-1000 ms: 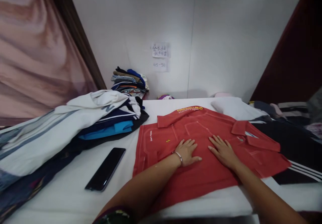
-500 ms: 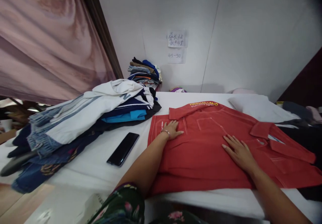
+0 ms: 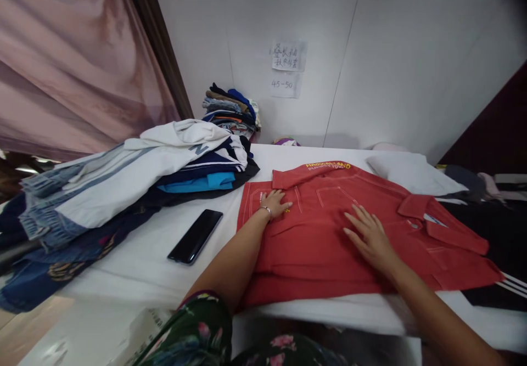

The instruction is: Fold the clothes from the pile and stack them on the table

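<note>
A red shirt-jacket (image 3: 317,251) with a collar, white stitching and yellow lettering on one sleeve lies spread sideways on the white-covered table (image 3: 127,278). Its collar points right and its hem left. My left hand (image 3: 275,203), with a bracelet at the wrist, lies on the cloth near the hem and the folded-in sleeve's cuff, fingers spread. Over the middle of the garment is my right hand (image 3: 370,240), fingers apart and slightly bent, holding nothing; whether its palm touches the fabric I cannot tell.
Left of the jacket lies a black phone (image 3: 196,236). Beyond it is a heap of clothes with a white garment (image 3: 152,163) on top. A folded stack (image 3: 230,111) stands by the wall. Right are a white cloth bundle (image 3: 399,173) and black clothing (image 3: 489,218).
My right hand has shifted left across the jacket, toward its middle. My left hand stays by the cuff. The whole view has moved slightly.
</note>
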The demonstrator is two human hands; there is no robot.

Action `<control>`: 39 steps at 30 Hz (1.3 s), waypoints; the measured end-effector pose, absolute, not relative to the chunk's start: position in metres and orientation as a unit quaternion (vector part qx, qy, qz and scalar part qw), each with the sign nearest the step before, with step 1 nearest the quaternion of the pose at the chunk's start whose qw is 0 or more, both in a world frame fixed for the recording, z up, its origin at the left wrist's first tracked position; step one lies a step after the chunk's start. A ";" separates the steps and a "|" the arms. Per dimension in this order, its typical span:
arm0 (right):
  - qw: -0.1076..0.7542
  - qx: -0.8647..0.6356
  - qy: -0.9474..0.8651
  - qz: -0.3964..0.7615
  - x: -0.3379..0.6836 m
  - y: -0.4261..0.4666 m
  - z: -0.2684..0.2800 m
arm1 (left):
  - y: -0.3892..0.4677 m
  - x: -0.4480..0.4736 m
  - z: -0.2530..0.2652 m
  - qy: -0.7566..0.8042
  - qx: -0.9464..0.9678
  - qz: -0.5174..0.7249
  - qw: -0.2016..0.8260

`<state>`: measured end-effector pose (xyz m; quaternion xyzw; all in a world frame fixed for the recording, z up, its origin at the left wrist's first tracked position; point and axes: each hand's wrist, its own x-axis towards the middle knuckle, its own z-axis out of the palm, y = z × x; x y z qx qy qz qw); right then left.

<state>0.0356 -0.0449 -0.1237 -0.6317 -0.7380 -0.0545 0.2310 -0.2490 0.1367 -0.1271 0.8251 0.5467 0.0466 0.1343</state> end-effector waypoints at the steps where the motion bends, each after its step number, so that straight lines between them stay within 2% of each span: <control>1: 0.239 -0.611 -0.752 -0.053 0.024 -0.044 -0.115 | 0.137 -0.249 -0.127 0.553 0.821 0.055 0.131; 5: 0.230 -0.566 -0.791 -0.037 -0.015 -0.030 -0.096 | 0.137 -0.254 -0.123 0.600 0.788 0.083 0.111; 11: 0.099 -0.591 -0.799 0.053 -0.033 -0.012 -0.126 | 0.140 -0.261 -0.119 0.649 0.742 0.110 0.124; 15: 0.109 -0.596 -0.793 0.063 -0.033 -0.012 -0.136 | 0.142 -0.258 -0.113 0.666 0.720 0.133 0.144; 30: 0.108 -0.600 -0.786 0.104 -0.038 -0.014 -0.119 | 0.222 -0.224 -0.089 0.716 0.629 0.187 0.237; 34: 0.116 -0.598 -0.786 0.104 -0.038 -0.014 -0.118 | 0.230 -0.219 -0.074 0.687 0.636 0.258 0.239; 39: 0.120 -0.597 -0.785 0.114 -0.037 -0.014 -0.116 | 0.231 -0.212 -0.018 0.626 0.645 0.389 0.201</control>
